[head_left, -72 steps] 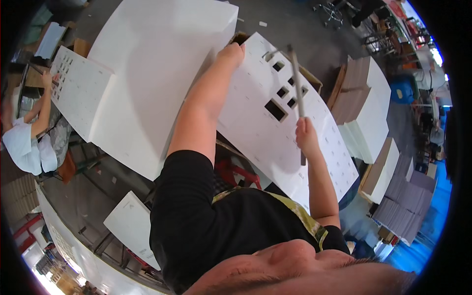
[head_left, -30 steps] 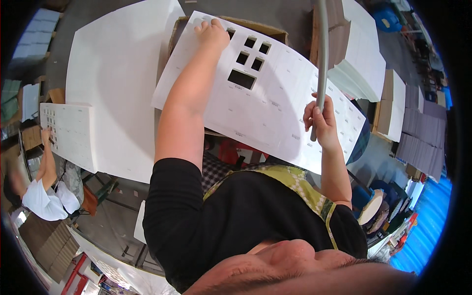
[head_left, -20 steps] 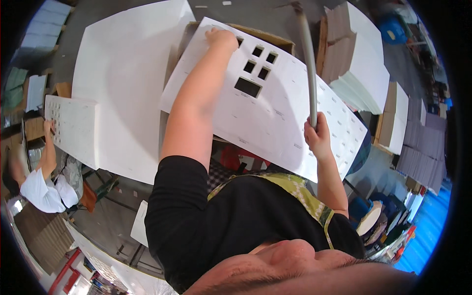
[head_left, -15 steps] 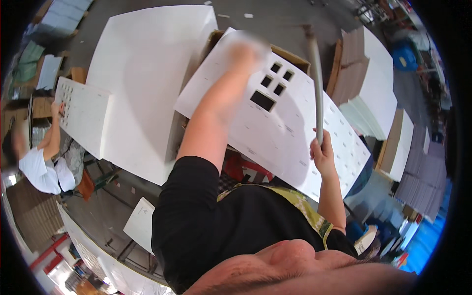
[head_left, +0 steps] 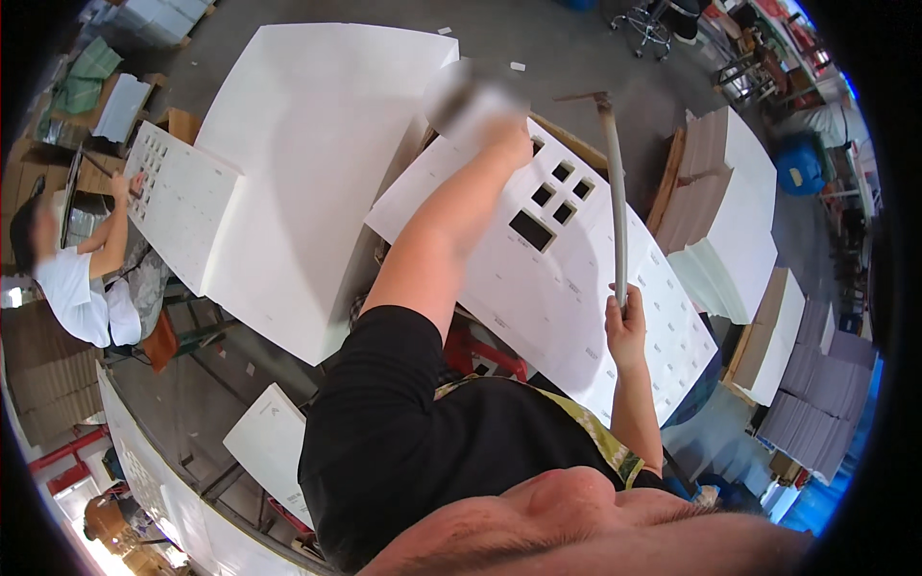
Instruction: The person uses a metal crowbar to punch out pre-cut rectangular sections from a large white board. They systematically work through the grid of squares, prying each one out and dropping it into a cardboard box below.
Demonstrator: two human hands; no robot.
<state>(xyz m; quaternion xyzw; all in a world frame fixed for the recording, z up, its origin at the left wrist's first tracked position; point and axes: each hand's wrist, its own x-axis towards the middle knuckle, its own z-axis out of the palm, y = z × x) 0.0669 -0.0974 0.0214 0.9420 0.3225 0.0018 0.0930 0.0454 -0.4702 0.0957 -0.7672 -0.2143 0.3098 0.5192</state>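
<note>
While a long white board [head_left: 567,288] lies slantwise over a brown box [head_left: 574,143], a dull grey floor [head_left: 552,38] spreads out beyond it. To the left is a big, smooth white sheet [head_left: 317,134], and to the right stand thick stacks of pale boards [head_left: 725,197]. Farther off are a round blue tub [head_left: 799,165] and a chair with wheels [head_left: 642,34]. At the far left, another person [head_left: 77,298] in a white top is beside a smaller board [head_left: 192,206] with rows of holes. The long board has neat, dark, boxy holes [head_left: 532,230], one bigger than the rest, and tiny marks too small to make out. The right hand [head_left: 627,326] is wrapped around a long tool [head_left: 615,197], which stands up over the board's right side. Its handle is smooth and grey, and its thin, brownish head sticks out to the left. The left hand [head_left: 504,136] is at the board's far edge, but a blur covers its fingers, so I cannot tell if they are spread or gripping something. The left arm hides part of the board.
</note>
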